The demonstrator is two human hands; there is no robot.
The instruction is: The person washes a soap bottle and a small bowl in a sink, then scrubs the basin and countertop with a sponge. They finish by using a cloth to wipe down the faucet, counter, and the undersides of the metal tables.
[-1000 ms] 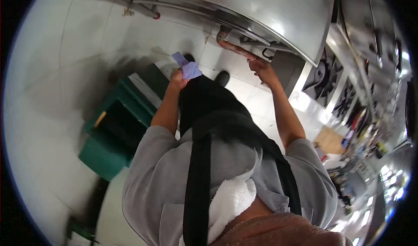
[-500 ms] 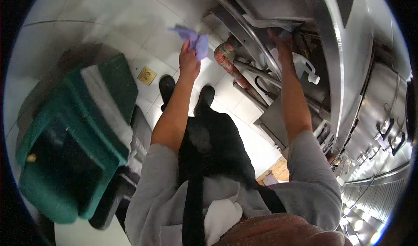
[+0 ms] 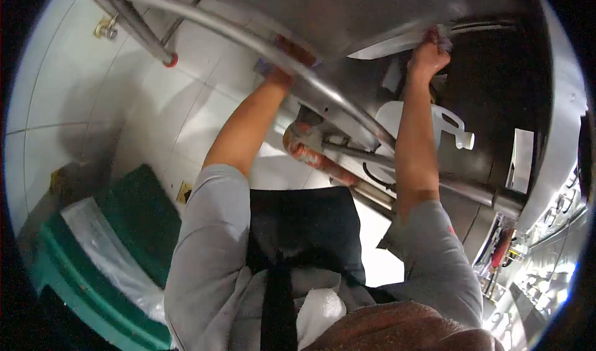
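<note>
My left hand point(image 3: 287, 72) reaches under the steel table behind its metal rail point(image 3: 233, 31), which partly covers it. A bit of the purple cloth point(image 3: 263, 68) shows beside the fingers, which are mostly in shade. Higher up and to the right, my right hand point(image 3: 428, 59) is closed at the lower shelf, near a pale strip point(image 3: 388, 45). A crumpled greyish piece point(image 3: 443, 40) shows at its fingers, too blurred to name. Below that hand, a white plastic jug point(image 3: 392, 115) with a white cap lies on the dark shelf, partly behind my forearm.
A worn orange-red pipe point(image 3: 316, 157) runs under the rail. The green bin point(image 3: 93, 295) stands at the lower left, with a clear plastic strip point(image 3: 115, 251) across it. White floor tiles point(image 3: 192, 102) lie to the left; a table leg point(image 3: 139, 28) with a red foot stands there.
I have bent closer to the steel table. My left hand, with the purple cloth, has gone from open floor to under the rail. My right hand has shifted along the shelf.
</note>
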